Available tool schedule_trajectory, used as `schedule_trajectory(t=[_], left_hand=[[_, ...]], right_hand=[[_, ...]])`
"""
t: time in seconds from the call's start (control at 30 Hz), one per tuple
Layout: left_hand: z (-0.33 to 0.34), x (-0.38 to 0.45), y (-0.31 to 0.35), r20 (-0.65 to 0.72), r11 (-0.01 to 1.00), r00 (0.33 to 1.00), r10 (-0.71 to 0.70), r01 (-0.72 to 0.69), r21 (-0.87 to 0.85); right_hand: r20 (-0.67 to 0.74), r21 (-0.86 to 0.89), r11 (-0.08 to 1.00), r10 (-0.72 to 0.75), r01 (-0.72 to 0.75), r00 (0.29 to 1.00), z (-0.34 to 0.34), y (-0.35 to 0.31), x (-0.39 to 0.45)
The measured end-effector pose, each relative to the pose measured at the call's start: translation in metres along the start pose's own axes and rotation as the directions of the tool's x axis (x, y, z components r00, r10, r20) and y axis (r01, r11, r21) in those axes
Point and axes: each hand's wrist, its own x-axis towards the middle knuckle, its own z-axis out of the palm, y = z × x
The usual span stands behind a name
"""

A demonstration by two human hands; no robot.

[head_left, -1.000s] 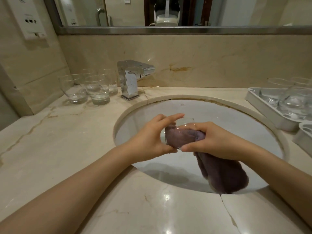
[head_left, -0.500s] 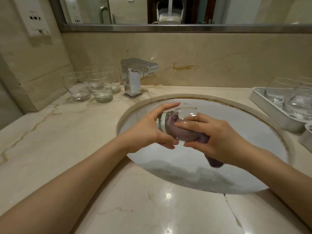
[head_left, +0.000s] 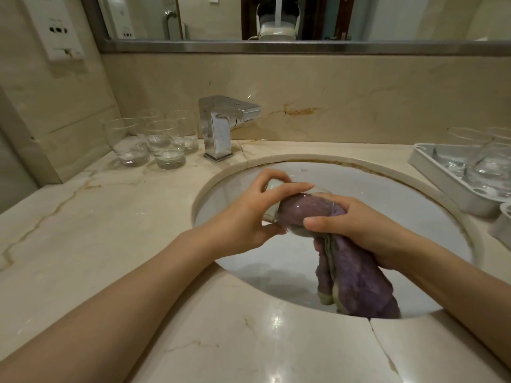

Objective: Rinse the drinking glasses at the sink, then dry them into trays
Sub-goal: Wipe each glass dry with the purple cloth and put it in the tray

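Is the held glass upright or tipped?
Tipped on its side: the glass lies across both hands, mouth toward the right hand, purple cloth stuffed inside.

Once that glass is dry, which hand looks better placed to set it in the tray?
Probably the left hand: it already grips the glass, while the right hand is busy holding the cloth. The tray sits on the right side, though, so the left would have to reach across the sink.

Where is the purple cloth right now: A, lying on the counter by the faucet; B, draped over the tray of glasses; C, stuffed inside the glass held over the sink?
C: the purple cloth fills the glass held by the left hand, gripped by the right hand.
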Motion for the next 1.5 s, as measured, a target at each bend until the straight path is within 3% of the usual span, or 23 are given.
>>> schedule_trajectory(t=[0.1,0.17,0.23,0.27,0.3,0.4,0.47,0.63,0.73,0.8,0.87,0.93,1.03,1.07,1.13,1.2,1.27,1.37,1.5], left_hand=[[-0.002,0.002,0.005,-0.048,0.993,0.997,-0.057,0.052,-0.106],[-0.006,0.003,0.012,0.016,0.927,0.967,-0.253,0.247,-0.283],[-0.008,0.003,0.018,0.159,0.777,0.903,-0.4,0.426,-0.463],[-0.008,0.004,0.019,0.223,0.702,0.877,-0.426,0.476,-0.529],[-0.008,0.004,0.019,0.272,0.638,0.857,-0.438,0.51,-0.578],[-0.014,0.006,0.017,0.355,0.518,0.829,-0.431,0.55,-0.655],[-0.015,0.006,0.017,0.346,0.542,0.841,-0.416,0.535,-0.648],[-0.002,0.005,0.019,0.226,0.714,0.88,-0.418,0.472,-0.516],[0.001,0.002,0.012,0.131,0.898,0.937,-0.325,0.349,-0.267],[0.002,0.0,0.007,0.101,0.964,0.967,-0.232,0.243,-0.107],[0.002,-0.001,0.005,0.078,0.988,0.985,-0.154,0.155,0.002],[0.0,0.0,0.005,0.036,0.99,0.99,-0.137,0.136,0.024],[-0.006,0.003,0.011,0.004,0.97,0.979,-0.204,0.202,-0.133],[-0.009,0.004,0.015,0.023,0.942,0.968,-0.251,0.25,-0.224],[-0.014,0.005,0.021,0.123,0.83,0.929,-0.349,0.367,-0.42],[-0.015,0.004,0.023,0.221,0.719,0.895,-0.388,0.444,-0.535],[-0.015,0.004,0.022,0.282,0.643,0.876,-0.39,0.479,-0.597],[-0.013,0.004,0.02,0.306,0.619,0.867,-0.395,0.497,-0.609],[-0.005,0.004,0.021,0.261,0.684,0.878,-0.401,0.476,-0.552]], right_hand=[[-0.029,-0.057,0.997,-0.054,0.052,0.998,0.003,0.0,0.002],[-0.105,-0.353,0.919,-0.228,0.178,0.968,0.004,0.008,0.002],[0.038,-0.784,0.543,-0.442,0.301,0.896,-0.002,0.016,0.003],[0.137,-0.876,0.35,-0.48,0.332,0.867,-0.007,0.02,0.004],[0.196,-0.911,0.233,-0.483,0.341,0.853,-0.012,0.022,0.005],[0.224,-0.923,0.159,-0.518,0.35,0.826,-0.012,0.021,0.005],[0.213,-0.914,0.188,-0.532,0.36,0.82,-0.009,0.024,0.005],[-0.004,-0.711,0.666,-0.327,0.227,0.945,-0.004,0.013,0.005],[-0.078,-0.386,0.917,-0.14,0.1,0.987,0.002,0.006,0.004],[-0.082,-0.176,0.984,-0.003,-0.011,0.997,0.004,0.003,0.003],[-0.069,-0.053,0.995,0.077,-0.081,0.995,0.004,0.001,0.002],[-0.074,-0.044,0.998,0.041,-0.045,0.996,0.005,0.0,0.001],[-0.121,-0.248,0.962,-0.147,0.114,0.982,0.009,0.007,0.001],[-0.127,-0.414,0.892,-0.253,0.181,0.959,0.008,0.009,0.001],[0.002,-0.771,0.566,-0.455,0.291,0.891,0.0,0.013,0.002],[0.175,-0.893,0.279,-0.507,0.353,0.844,-0.009,0.018,0.003],[0.221,-0.91,0.196,-0.517,0.366,0.827,-0.011,0.018,0.004],[0.202,-0.906,0.229,-0.504,0.356,0.84,-0.009,0.021,0.004],[0.03,-0.821,0.525,-0.356,0.226,0.934,-0.005,0.016,0.003]])
